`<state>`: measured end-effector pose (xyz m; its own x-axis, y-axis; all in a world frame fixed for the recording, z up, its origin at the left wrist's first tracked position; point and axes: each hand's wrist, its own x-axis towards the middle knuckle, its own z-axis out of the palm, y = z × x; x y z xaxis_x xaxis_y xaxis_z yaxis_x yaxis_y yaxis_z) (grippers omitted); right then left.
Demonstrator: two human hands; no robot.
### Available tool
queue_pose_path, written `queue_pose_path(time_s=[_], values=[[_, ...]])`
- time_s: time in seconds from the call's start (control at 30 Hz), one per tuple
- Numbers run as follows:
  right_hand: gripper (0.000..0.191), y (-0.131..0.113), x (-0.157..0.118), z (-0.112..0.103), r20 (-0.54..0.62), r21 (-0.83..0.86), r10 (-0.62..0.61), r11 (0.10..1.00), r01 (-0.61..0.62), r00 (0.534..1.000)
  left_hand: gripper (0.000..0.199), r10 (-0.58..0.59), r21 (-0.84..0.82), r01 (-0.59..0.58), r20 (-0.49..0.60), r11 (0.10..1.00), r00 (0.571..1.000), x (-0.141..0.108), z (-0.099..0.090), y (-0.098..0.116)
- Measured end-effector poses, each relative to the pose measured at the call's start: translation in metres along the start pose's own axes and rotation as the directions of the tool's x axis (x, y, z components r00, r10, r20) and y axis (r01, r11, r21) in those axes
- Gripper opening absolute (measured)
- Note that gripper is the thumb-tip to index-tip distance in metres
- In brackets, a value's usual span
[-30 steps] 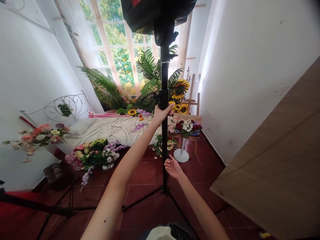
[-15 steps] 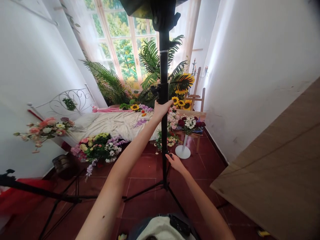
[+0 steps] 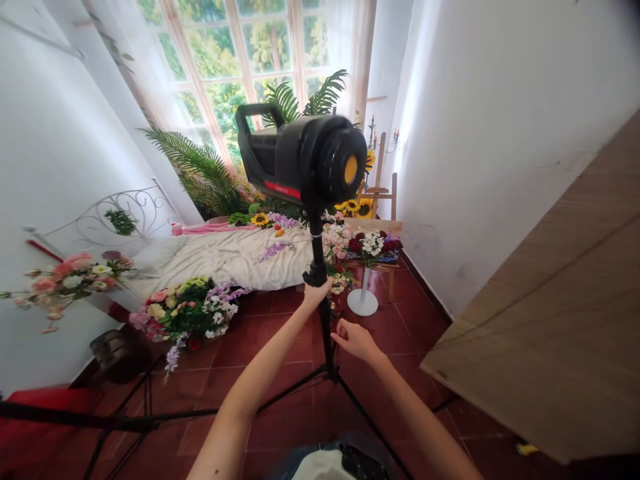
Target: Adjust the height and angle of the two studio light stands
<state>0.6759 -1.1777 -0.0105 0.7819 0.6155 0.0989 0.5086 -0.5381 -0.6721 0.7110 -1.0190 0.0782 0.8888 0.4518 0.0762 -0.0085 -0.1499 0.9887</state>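
Down came our big black lamp [image 3: 305,160]; it sits lower now, on top of its black stand [image 3: 327,340]. Our left hand [image 3: 317,292] is wrapped around the stand. Our right hand [image 3: 356,340] is curled just beside it, lower down; we cannot tell if it touches. If our left hand slips, the lamp could drop fast and pinch us. If we lean too far, it could tip onto the bed [image 3: 220,261] or the flowers [image 3: 187,308].

Bare left forearm [image 3: 250,393] with small mole [image 3: 217,471], bare right forearm [image 3: 410,400], cream clothing [image 3: 317,468], black piece [image 3: 361,461] beside it
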Motion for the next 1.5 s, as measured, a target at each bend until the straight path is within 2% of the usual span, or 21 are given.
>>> queue_pose_path(time_s=[0.13, 0.3, 0.4, 0.63, 0.8, 1.13, 1.5], values=[[0.029, -0.002, -0.001, 0.001, -0.044, 0.028, 0.049, 0.998, -0.048, 0.998, 0.020, -0.028, 0.031, 0.028, 0.006, 0.999, 1.000, -0.008, 0.001, -0.029], [0.032, -0.010, 0.002, -0.011, -0.100, -0.040, 0.052, 0.998, -0.056, 0.994, 0.020, 0.007, 0.001, -0.007, 0.086, 1.000, 0.996, -0.006, 0.002, -0.036], [0.031, -0.015, 0.005, -0.016, -0.120, -0.060, 0.043, 0.997, -0.050, 0.992, 0.023, -0.014, -0.018, 0.016, 0.124, 1.000, 0.992, -0.006, 0.004, -0.040], [0.033, -0.024, 0.011, -0.012, -0.121, -0.198, 0.080, 0.975, -0.103, 0.989, 0.018, -0.017, -0.080, 0.014, -0.041, 0.997, 0.999, -0.010, 0.011, -0.058], [0.037, -0.025, 0.011, -0.003, -0.109, -0.235, 0.080, 0.966, -0.104, 0.991, 0.021, -0.001, -0.044, 0.003, 0.043, 0.999, 0.999, -0.010, 0.007, -0.060], [0.051, -0.027, 0.015, 0.009, -0.175, -0.270, 0.115, 0.949, -0.160, 0.978, 0.020, 0.019, -0.087, -0.018, 0.007, 0.996, 1.000, -0.014, 0.004, -0.055], [0.059, -0.029, 0.023, 0.018, -0.189, -0.113, 0.187, 0.971, -0.210, 0.964, 0.017, 0.028, -0.109, -0.024, 0.038, 0.994, 0.999, -0.010, 0.003, -0.067]])
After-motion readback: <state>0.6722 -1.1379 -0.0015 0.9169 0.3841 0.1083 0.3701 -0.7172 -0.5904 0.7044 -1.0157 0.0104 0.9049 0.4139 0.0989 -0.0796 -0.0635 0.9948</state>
